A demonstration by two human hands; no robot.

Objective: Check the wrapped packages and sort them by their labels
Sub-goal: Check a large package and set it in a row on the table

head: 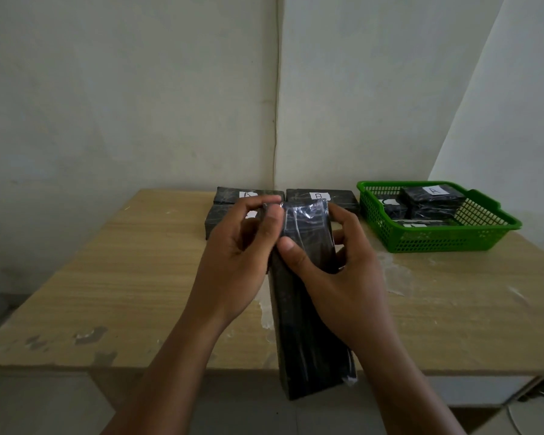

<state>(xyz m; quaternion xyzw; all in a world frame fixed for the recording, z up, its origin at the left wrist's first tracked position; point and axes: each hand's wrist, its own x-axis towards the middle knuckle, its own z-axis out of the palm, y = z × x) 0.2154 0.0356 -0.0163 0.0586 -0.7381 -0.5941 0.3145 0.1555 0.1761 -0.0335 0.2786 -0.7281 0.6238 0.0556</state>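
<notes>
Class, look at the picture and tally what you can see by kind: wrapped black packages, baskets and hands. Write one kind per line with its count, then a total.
Wrapped black packages: 7 visible, one held, three on the table, three in the basket
Green basket: 1
Hands: 2, left, right
Total: 10

Dim, flat indoor light

Brighter wall [500, 120] at right; glare on the package's wrap [308, 215]; soft focus; wide-angle stretch toward the edges.

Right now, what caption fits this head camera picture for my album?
Two hands, left hand and right hand, hold a black wrapped package above a wooden table beside a green basket.
</notes>
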